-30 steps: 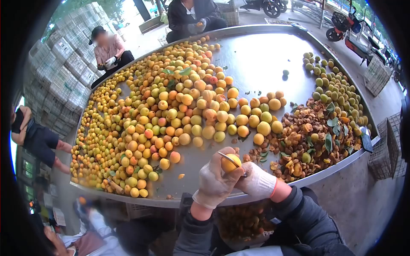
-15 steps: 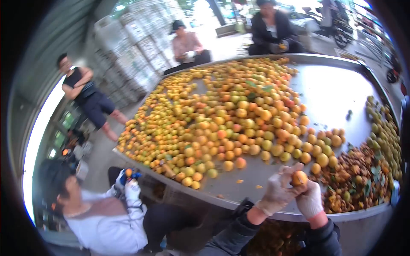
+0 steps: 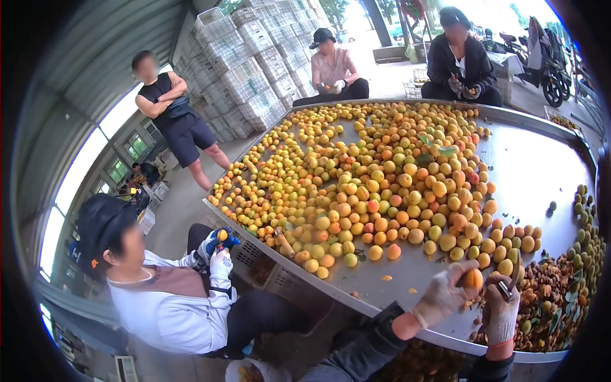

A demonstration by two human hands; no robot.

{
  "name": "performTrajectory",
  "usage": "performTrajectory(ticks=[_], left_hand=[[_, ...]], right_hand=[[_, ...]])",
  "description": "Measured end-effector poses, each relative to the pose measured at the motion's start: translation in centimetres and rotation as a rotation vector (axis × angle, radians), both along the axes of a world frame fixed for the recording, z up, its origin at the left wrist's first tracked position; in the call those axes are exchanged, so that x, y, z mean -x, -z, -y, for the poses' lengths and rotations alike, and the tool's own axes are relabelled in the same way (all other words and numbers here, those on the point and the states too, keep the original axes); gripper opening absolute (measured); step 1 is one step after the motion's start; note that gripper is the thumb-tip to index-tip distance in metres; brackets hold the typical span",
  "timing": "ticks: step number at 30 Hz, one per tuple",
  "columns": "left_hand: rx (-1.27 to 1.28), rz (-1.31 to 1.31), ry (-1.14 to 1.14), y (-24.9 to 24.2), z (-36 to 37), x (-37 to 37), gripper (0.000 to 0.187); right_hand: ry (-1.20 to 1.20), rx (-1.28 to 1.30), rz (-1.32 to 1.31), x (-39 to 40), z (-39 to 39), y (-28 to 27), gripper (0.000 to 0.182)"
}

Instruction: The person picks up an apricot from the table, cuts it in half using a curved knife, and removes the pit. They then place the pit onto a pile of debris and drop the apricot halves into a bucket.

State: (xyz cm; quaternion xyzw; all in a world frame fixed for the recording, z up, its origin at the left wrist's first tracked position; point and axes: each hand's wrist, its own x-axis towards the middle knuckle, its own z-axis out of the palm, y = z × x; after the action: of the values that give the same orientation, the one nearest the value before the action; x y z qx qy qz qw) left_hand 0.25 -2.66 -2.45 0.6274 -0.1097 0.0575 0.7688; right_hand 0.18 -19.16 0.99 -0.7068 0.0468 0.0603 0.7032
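Note:
My left hand (image 3: pixel 440 298), in a whitish glove, holds an orange fruit (image 3: pixel 472 279) between its fingertips above the near edge of the metal table (image 3: pixel 394 286). Just to the right, my right hand (image 3: pixel 501 313), also gloved, is closed round a small tool (image 3: pixel 505 290) with a shiny metal part and a curved end pointing up. The two hands are apart. Beyond them lies a large spread of yellow and orange fruit (image 3: pixel 382 191). Brown pits and scraps (image 3: pixel 547 305) are piled beside my right hand.
A person (image 3: pixel 168 299) in blue and white gloves sits at the left, holding a fruit. Two seated people (image 3: pixel 331 67) (image 3: pixel 459 60) work beyond the table, and another person (image 3: pixel 172 108) stands with crossed arms. Stacked crates (image 3: pixel 242 63) rise behind. Greenish fruit (image 3: pixel 582 245) lies at the right.
The camera view has shifted. My hands, close together before, have separated, and the tool in my right hand now shows. The fruit stays in my left hand.

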Motion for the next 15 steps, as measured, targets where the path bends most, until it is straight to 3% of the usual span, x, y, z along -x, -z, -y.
performTrajectory(ticks=[1, 3, 7, 10, 12, 13, 15], left_hand=[[-0.002, 0.002, -0.004, -0.3, 0.2, 0.0, 0.047], [-0.525, 0.335, -0.102, -0.5, 0.4, 0.1, 0.051], [-0.465, 0.37, -0.007, -0.5, 0.8, 0.1, 0.055], [-0.504, 0.453, -0.078, -1.3, 0.6, 0.7, 0.052], [-0.561, 0.493, -0.148, -0.8, 0.3, 0.7, 0.049], [-0.612, 0.54, -0.212, -0.1, 0.7, 0.6, 0.046], [-0.681, 0.531, -0.231, 0.7, 0.3, 0.4, 0.041]], right_hand=[[0.001, -0.08, -0.101, 0.0, -0.4, -0.6, 0.023], [-0.005, -0.041, -0.039, 0.3, -1.1, -0.5, 0.027], [-0.111, -0.04, -0.068, 0.2, -0.7, -0.4, 0.031], [-0.083, -0.064, -0.028, 0.0, -0.8, 0.1, 0.028], [-0.106, -0.267, 0.077, -0.2, -1.8, -0.3, 0.022], [-0.117, -0.407, 0.008, 0.0, -2.7, -1.1, 0.019], [-0.048, -0.248, -0.015, -0.4, -2.4, 1.3, 0.017]])
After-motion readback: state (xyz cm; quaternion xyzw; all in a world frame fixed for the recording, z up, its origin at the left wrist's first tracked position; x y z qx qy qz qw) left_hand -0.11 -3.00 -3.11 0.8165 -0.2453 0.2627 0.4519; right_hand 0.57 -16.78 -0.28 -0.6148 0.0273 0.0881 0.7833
